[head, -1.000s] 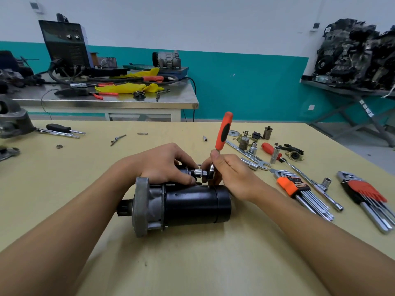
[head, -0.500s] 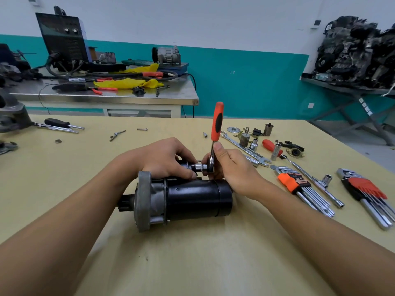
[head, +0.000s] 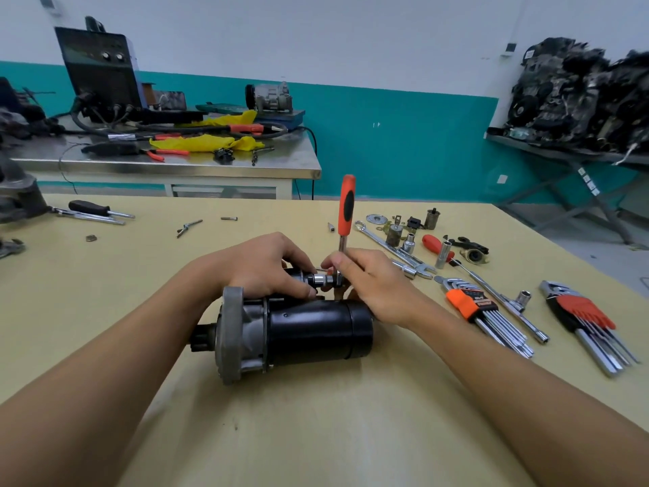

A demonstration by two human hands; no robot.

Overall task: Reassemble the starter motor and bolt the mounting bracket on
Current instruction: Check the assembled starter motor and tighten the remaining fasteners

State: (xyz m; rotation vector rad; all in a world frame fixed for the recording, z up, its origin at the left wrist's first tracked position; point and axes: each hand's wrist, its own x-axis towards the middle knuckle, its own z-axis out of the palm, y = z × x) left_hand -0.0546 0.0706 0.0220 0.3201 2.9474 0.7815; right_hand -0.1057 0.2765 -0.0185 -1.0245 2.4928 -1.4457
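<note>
Upright, ratchet point(head: 346, 205) (orange handle), right hand point(head: 377, 288) gripping

Two bare forearms point(head: 116, 374) and hands point(head: 261, 268)

No lettering could be read anywhere. The orange plastic holder of the chrome hex key set point(head: 464, 306) carried a small black label with pale marks, too blurred to make out. White tags on the grey metal shelf leg point(head: 587, 178) were likewise illegible.
</note>
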